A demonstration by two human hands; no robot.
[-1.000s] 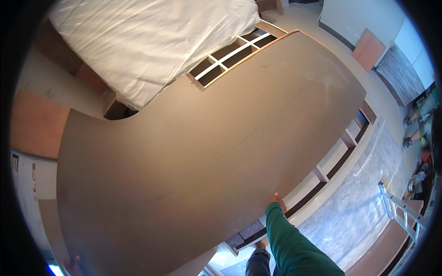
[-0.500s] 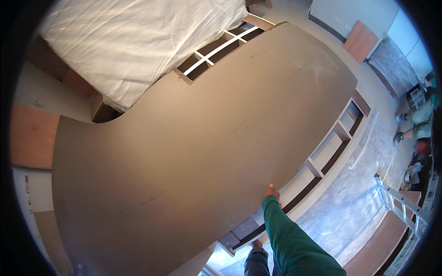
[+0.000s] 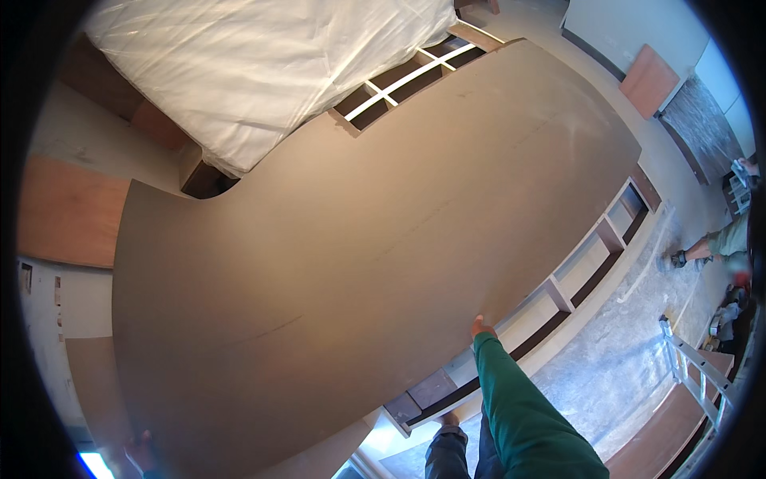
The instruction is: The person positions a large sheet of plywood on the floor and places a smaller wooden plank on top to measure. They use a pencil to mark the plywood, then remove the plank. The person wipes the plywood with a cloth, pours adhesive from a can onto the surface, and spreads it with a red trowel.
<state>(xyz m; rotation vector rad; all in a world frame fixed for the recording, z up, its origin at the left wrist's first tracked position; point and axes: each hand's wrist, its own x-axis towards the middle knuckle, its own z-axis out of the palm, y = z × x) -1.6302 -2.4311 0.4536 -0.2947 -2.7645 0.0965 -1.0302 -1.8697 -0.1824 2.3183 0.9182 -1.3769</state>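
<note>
A large flat brown board [image 3: 335,263], with faint dark lines drawn across it, fills the middle of the view. On its near right edge, my right hand [image 3: 481,326] grips it, thumb on the upper face and the other fingers hidden below. At the lower left, my left hand [image 3: 140,449] is dim and partly cut off by the darkness near the rim; it holds the board's left edge. Under the board lies a wooden frame [image 3: 562,294] with open compartments, showing along the right side.
A mattress in white plastic wrap [image 3: 255,80] lies on the far side, beside a slatted section [image 3: 407,80]. A metal ladder [image 3: 698,359] stands at the right. Reddish panels [image 3: 72,211] are at the left. Another person's leg [image 3: 702,246] shows at far right.
The whole view has shifted, so the board and frame sit slightly farther right. More of my left hand shows now. Both hands keep to the board's edges.
</note>
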